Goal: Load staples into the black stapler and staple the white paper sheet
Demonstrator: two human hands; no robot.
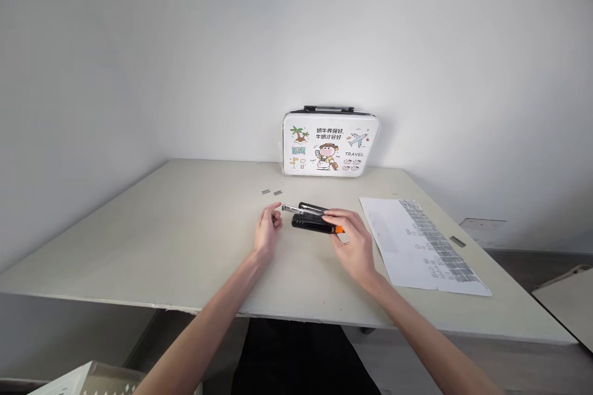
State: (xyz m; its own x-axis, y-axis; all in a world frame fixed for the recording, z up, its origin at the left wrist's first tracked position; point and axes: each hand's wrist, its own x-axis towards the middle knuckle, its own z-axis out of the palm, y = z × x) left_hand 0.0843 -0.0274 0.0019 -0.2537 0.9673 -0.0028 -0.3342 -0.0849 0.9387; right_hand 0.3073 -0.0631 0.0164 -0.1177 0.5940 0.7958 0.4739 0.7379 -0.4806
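Note:
My right hand grips a black stapler with an orange part by its rear end, above the table. The stapler is opened up: its metal staple channel sticks out to the left between the raised top and the base. Close to the tip of that channel is my left hand, its index finger stretched out and the other fingers curled. I see nothing held in it. Two short grey staple strips lie side by side on the table just beyond my left hand.
At the back, a white case with cartoon prints and a black handle stands against the wall. A white paper sheet with grey strips along one side lies to the right. Another staple strip is near the table's right edge.

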